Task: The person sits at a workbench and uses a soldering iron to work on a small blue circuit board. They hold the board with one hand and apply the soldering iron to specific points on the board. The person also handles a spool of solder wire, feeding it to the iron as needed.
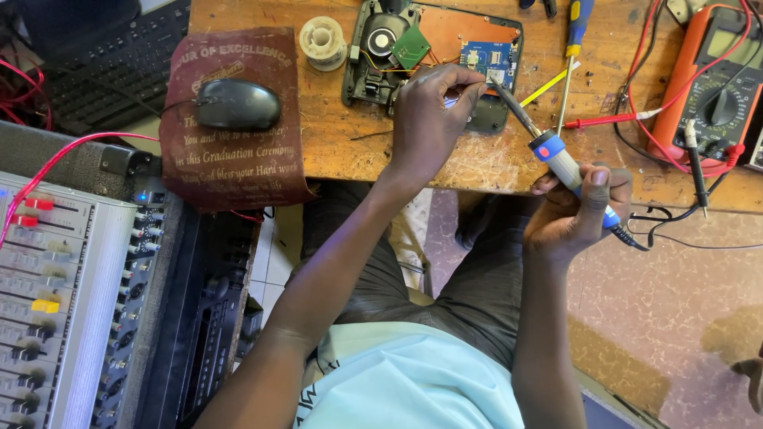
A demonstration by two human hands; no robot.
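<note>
An opened black device (373,59) with a speaker, a green circuit board (411,46) and a blue circuit board (486,57) lies on the wooden workbench (350,143). My left hand (429,119) rests on the device's near edge, fingertips pinched by the blue board, perhaps on a thin wire. My right hand (576,210) grips a soldering iron (548,147) by its blue and white handle. Its tip points up-left at the blue board, just beside my left fingertips.
A solder spool (322,40) and a black mouse (237,105) on a maroon mat (230,159) sit left of the device. A screwdriver (574,48) and an orange multimeter (711,87) with red and black leads lie right. An audio mixer (63,302) stands at lower left.
</note>
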